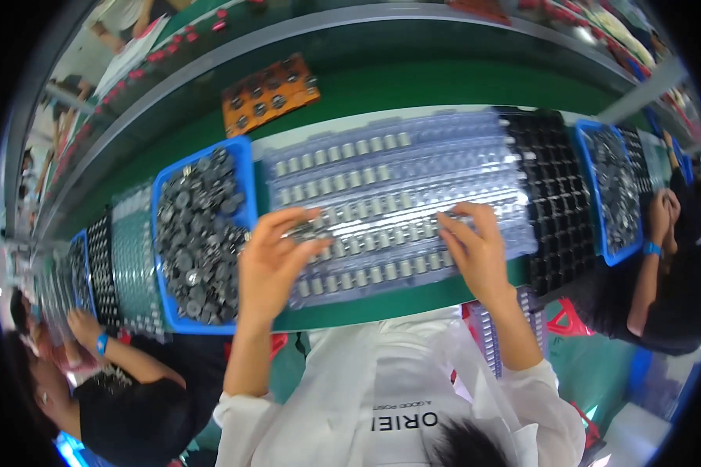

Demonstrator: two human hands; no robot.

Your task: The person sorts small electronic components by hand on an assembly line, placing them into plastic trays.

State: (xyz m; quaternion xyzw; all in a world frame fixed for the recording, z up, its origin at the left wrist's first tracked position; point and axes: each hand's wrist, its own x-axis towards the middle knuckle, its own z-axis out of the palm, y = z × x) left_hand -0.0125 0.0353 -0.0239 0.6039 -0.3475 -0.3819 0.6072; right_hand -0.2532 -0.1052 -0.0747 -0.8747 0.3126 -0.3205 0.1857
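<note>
My left hand (pixel 273 265) is over the left end of a clear plastic tray (pixel 475 167), its thumb and fingers curled around a small metal part (pixel 307 231), partly hidden by the fingers. My right hand (pixel 479 253) reaches over the tray's right half. Its bent fingertips come together at the end of a row, and whatever lies between them is too small to make out. Several rows of small silver cylinders (pixel 366 276) stand in the tray's pockets. Toward the right, the upper rows show bare pockets.
Left of the tray sits a blue bin (pixel 160 233) full of dark round metal parts (pixel 202 202). An orange board (pixel 269 93) with round parts lies behind. To the right are a black pocketed tray (pixel 557 194) and another blue bin (pixel 629 247). Co-workers sit on both sides.
</note>
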